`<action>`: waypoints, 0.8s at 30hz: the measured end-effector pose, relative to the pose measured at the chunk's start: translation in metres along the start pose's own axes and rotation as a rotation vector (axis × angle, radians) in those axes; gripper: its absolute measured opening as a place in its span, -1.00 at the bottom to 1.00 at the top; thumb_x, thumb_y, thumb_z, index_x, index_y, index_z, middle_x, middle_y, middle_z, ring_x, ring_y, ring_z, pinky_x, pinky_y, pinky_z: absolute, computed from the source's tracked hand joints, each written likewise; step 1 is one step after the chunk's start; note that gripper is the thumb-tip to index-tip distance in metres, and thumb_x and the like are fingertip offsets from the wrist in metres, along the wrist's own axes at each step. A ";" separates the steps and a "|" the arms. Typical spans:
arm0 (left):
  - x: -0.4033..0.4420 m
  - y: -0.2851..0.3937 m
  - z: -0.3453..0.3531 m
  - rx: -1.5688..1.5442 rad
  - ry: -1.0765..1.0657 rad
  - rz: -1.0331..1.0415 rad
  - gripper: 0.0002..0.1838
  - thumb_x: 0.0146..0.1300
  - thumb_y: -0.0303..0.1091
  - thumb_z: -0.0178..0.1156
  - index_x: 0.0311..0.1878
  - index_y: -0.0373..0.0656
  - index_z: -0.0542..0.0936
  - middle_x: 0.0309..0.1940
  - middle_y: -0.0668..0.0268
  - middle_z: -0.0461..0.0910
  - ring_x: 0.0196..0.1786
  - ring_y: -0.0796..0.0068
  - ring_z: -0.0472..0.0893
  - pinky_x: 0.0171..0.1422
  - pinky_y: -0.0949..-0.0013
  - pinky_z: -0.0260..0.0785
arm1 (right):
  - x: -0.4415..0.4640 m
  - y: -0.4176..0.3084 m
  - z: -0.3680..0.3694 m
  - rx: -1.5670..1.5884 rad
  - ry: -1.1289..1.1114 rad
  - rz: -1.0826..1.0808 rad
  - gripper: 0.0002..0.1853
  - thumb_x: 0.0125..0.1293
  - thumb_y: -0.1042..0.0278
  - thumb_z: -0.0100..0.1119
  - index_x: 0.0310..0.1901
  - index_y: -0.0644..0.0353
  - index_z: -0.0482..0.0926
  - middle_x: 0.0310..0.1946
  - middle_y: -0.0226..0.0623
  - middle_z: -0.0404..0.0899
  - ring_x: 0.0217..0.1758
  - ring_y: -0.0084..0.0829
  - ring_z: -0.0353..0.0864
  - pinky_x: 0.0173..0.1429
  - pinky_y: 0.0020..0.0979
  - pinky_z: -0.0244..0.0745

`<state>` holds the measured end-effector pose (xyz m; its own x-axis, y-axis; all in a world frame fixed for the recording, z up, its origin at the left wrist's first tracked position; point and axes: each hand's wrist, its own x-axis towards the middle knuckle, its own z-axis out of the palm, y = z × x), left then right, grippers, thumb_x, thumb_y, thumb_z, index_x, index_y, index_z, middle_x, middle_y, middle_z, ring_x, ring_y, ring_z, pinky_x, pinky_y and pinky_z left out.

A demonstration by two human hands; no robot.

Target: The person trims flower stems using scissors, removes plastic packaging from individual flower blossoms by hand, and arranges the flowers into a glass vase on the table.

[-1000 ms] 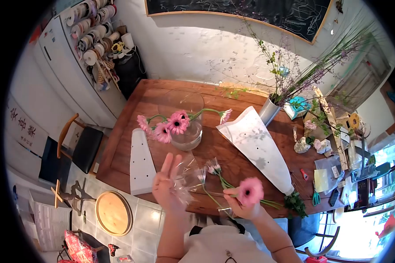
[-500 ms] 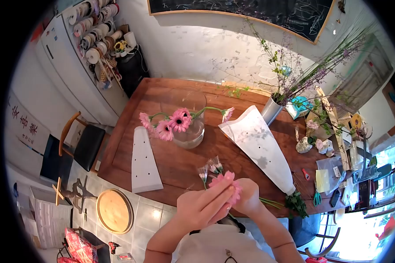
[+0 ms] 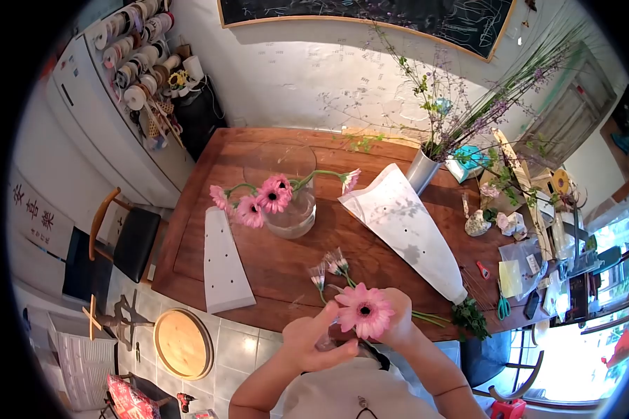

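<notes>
A pink gerbera (image 3: 365, 311) with a dark centre faces up, its petals spread, near the table's front edge. My right hand (image 3: 396, 318) is closed behind the bloom at its right; the stem is hidden there. Just left of the petals, my left hand (image 3: 316, 341) has thumb and fingers apart around the flower's side, with a bit of clear film by the fingers. Two gerberas in clear sleeves (image 3: 337, 263) lie just beyond on the table. Farther back, a clear glass vase (image 3: 291, 216) holds several pink gerberas (image 3: 275, 193).
White wrapped bundle (image 3: 407, 237) lies right of the vase, a white perforated sleeve (image 3: 225, 269) left. At the right are a metal vase (image 3: 422, 171) of branches, green scissors (image 3: 503, 307), a red-handled tool (image 3: 482, 269) and dark leaves (image 3: 471, 318). A wooden chair (image 3: 134, 234) stands left.
My left hand first reached over the bloom and cupped it, then drew back to its left side with fingers spread. The clear film seen earlier in my left hand is mostly out of sight.
</notes>
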<state>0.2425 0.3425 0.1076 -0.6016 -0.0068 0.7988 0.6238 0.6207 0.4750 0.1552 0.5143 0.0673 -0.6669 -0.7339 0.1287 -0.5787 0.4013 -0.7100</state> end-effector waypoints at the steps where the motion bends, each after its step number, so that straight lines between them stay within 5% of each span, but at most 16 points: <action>1: 0.008 0.005 -0.005 -0.018 -0.011 0.017 -0.56 -0.10 -0.36 0.31 -0.05 -0.15 0.61 -0.08 0.07 0.58 -0.57 0.56 0.51 -0.58 0.56 0.31 | -0.001 0.010 0.007 -0.042 -0.029 -0.013 -0.74 0.28 0.35 0.09 -0.07 0.28 0.56 -0.07 -0.22 0.59 0.03 -0.38 0.54 0.03 -0.43 0.48; 3: 0.036 0.015 -0.017 0.109 -0.033 0.262 -0.55 -0.07 -0.36 0.30 -0.03 -0.25 0.59 -0.10 0.11 0.59 -0.55 0.55 0.51 -0.55 0.56 0.32 | -0.002 0.030 0.018 -0.154 -0.113 -0.086 -0.72 0.32 0.32 0.04 -0.02 0.26 0.53 0.01 -0.23 0.55 0.14 -0.38 0.47 0.14 -0.39 0.41; 6: 0.050 0.020 -0.005 0.304 -0.100 0.177 -0.54 -0.05 -0.38 0.27 0.01 -0.24 0.56 -0.02 0.18 0.57 -0.51 0.57 0.52 -0.50 0.57 0.33 | -0.001 0.022 0.022 -0.358 -0.113 -0.114 -0.70 0.32 0.31 0.02 0.02 0.25 0.51 0.05 -0.28 0.53 0.14 -0.35 0.47 0.21 -0.34 0.36; 10: 0.043 0.020 -0.003 0.211 -0.186 0.189 -0.53 -0.05 -0.39 0.23 0.03 -0.16 0.56 0.07 0.20 0.53 -0.52 0.65 0.49 -0.53 0.60 0.26 | 0.024 -0.032 -0.037 0.180 -0.189 -0.209 -0.64 0.27 0.30 0.09 0.07 0.24 0.48 -0.08 -0.25 0.58 0.02 -0.30 0.55 0.16 -0.35 0.41; 11: 0.037 0.021 -0.008 0.137 -0.244 0.230 -0.53 -0.06 -0.40 0.23 0.03 -0.14 0.56 0.09 0.20 0.52 -0.53 0.66 0.47 -0.55 0.61 0.23 | 0.023 -0.043 -0.037 0.967 -0.073 0.072 -0.69 0.18 0.35 0.21 -0.04 0.24 0.53 -0.28 -0.22 0.61 -0.13 -0.28 0.59 0.04 -0.39 0.48; 12: 0.031 0.022 -0.012 0.065 -0.300 0.271 -0.53 -0.06 -0.40 0.22 0.03 -0.12 0.57 0.11 0.20 0.51 -0.54 0.68 0.46 -0.57 0.62 0.20 | 0.035 -0.055 -0.060 0.503 0.093 -0.204 -0.74 0.11 0.42 0.28 -0.14 0.26 0.55 -0.35 -0.19 0.60 -0.25 -0.35 0.58 -0.12 -0.44 0.49; 13: 0.024 0.021 -0.013 0.055 -0.277 0.319 -0.48 -0.11 -0.41 0.23 0.06 -0.10 0.54 0.09 0.21 0.53 -0.59 0.70 0.43 -0.60 0.63 0.14 | 0.034 -0.045 -0.066 0.524 0.378 -0.263 -0.88 0.09 0.50 0.27 -0.30 0.24 0.59 -0.39 -0.24 0.59 -0.35 -0.43 0.55 -0.26 -0.47 0.44; 14: 0.019 0.022 -0.015 -0.004 -0.207 0.260 -0.49 -0.11 -0.41 0.24 0.04 -0.10 0.55 0.05 0.22 0.55 -0.60 0.69 0.42 -0.60 0.62 0.15 | 0.024 -0.043 -0.075 0.020 0.561 -0.218 -0.88 0.07 0.64 0.15 -0.33 0.25 0.59 -0.49 -0.29 0.57 -0.53 -0.47 0.47 -0.40 -0.48 0.36; 15: 0.014 0.023 -0.015 -0.061 -0.135 0.204 -0.50 -0.11 -0.42 0.24 0.02 -0.11 0.56 0.02 0.24 0.57 -0.61 0.68 0.42 -0.60 0.62 0.16 | 0.028 -0.059 -0.101 -0.137 0.724 -0.356 -0.93 0.09 0.59 0.20 -0.36 0.25 0.59 -0.49 -0.34 0.56 -0.52 -0.55 0.41 -0.43 -0.52 0.29; 17: 0.001 0.021 -0.018 -0.138 -0.119 0.040 -0.70 -0.08 -0.38 0.26 -0.18 -0.09 0.62 -0.24 0.21 0.65 -0.59 0.48 0.47 -0.57 0.55 0.27 | 0.024 -0.068 -0.142 0.108 1.043 -0.375 -0.85 0.19 0.38 0.24 -0.36 0.30 0.56 -0.54 -0.36 0.51 -0.61 -0.69 0.30 -0.55 -0.62 0.15; 19: -0.020 0.009 -0.014 -0.166 -0.014 -0.153 -0.80 -0.02 -0.41 0.26 -0.26 -0.14 0.62 -0.39 0.28 0.63 -0.61 0.58 0.45 -0.56 0.58 0.24 | 0.033 -0.110 -0.183 0.585 0.843 -0.670 -0.80 0.33 0.29 0.09 -0.35 0.26 0.43 -0.75 -0.53 0.22 -0.73 -0.77 0.06 -0.65 -0.63 -0.12; 20: -0.031 0.001 -0.009 -0.183 0.038 -0.250 -0.85 0.00 -0.42 0.25 -0.30 -0.17 0.62 -0.46 0.32 0.62 -0.63 0.63 0.44 -0.56 0.59 0.23 | 0.043 -0.126 -0.189 0.505 0.950 -0.767 -0.82 0.36 0.34 0.01 -0.35 0.26 0.40 -0.77 -0.56 0.15 -0.72 -0.77 0.01 -0.65 -0.62 -0.17; 23: -0.061 -0.015 0.016 -0.594 0.306 -1.043 -0.90 0.17 -0.40 0.18 -0.37 -0.22 0.59 -0.64 0.42 0.49 -0.64 0.72 0.38 -0.52 0.60 0.26 | 0.076 -0.129 -0.195 0.697 0.866 -0.831 -0.83 0.31 0.41 0.05 -0.21 0.36 0.48 -0.67 -0.43 0.34 -0.67 -0.75 0.10 -0.62 -0.62 -0.07; 24: -0.073 -0.025 0.020 -0.695 0.349 -1.162 -0.87 0.21 -0.39 0.15 -0.38 -0.24 0.58 -0.66 0.45 0.46 -0.64 0.75 0.35 -0.51 0.60 0.27 | 0.099 -0.129 -0.186 0.627 1.038 -0.762 -0.83 0.28 0.44 0.09 -0.17 0.37 0.50 -0.60 -0.38 0.41 -0.65 -0.75 0.16 -0.60 -0.64 -0.01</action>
<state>0.2611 0.3431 0.0298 -0.8491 -0.4993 -0.1727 0.0389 -0.3851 0.9221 0.0769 0.4915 0.3003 -0.4865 0.1790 0.8551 -0.8283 -0.4058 -0.3863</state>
